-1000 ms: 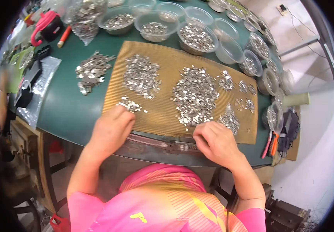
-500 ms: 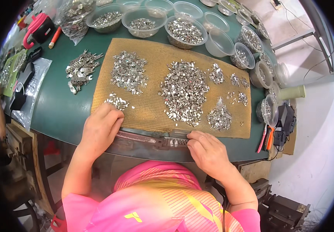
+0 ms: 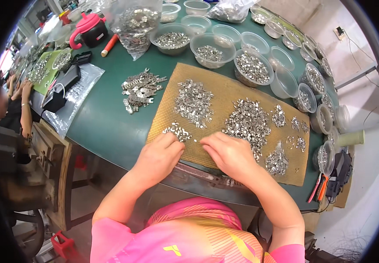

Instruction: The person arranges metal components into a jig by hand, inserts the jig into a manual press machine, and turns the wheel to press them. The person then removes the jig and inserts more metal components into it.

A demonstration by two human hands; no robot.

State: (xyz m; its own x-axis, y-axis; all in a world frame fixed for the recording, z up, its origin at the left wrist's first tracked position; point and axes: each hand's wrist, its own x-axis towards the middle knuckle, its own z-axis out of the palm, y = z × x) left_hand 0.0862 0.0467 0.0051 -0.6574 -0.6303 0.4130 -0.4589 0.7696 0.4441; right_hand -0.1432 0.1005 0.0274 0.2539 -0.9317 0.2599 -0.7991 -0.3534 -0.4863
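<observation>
Left hand [image 3: 162,154] is positioned at the near-left corner of the tan mat [image 3: 218,90], just beside a small metal-piece pile [image 3: 178,130]. Right hand [image 3: 229,151] is held over the near edge, beside the large metal pile [image 3: 248,122]. Both are bunched narrow; whether any piece is pinched cannot be told.

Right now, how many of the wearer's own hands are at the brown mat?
2: the left hand by the small front-left metal heap, the right hand near the large metal heap; neither is hidden.
</observation>
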